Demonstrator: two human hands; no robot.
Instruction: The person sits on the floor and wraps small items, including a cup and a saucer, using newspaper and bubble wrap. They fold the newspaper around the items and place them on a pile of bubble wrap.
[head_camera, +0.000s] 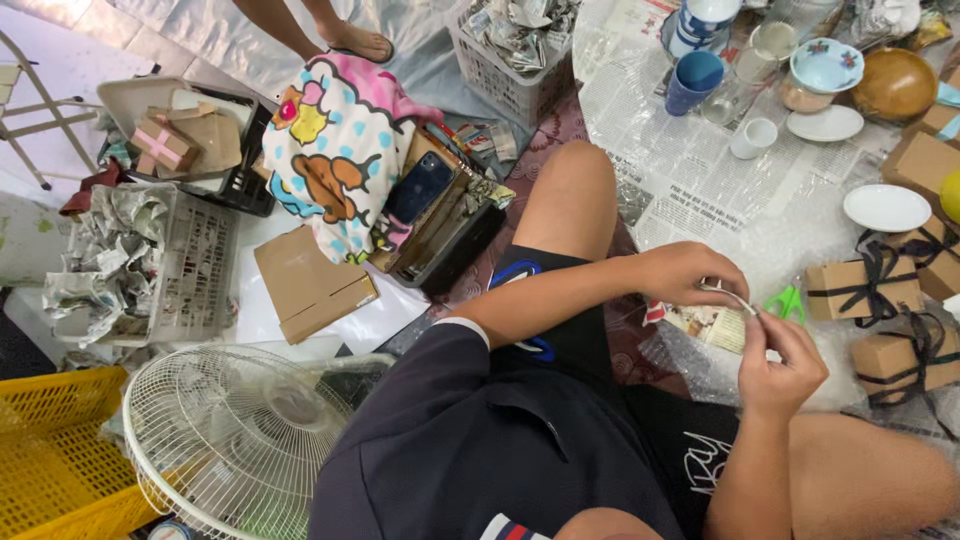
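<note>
While several brown boxes (862, 288) at right already wore black ribbon, both hands, left hand (690, 273) and right hand (782, 362), pinched a thin pale strip (735, 296) at center right, fingers clenched on it; dishes (886, 207) lay unwrapped.

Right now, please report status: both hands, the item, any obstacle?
Left hand and right hand pinch a thin clear strip, likely tape, between them. Green scissors lie just beyond. Ribboned boxes close to the right hand.
</note>
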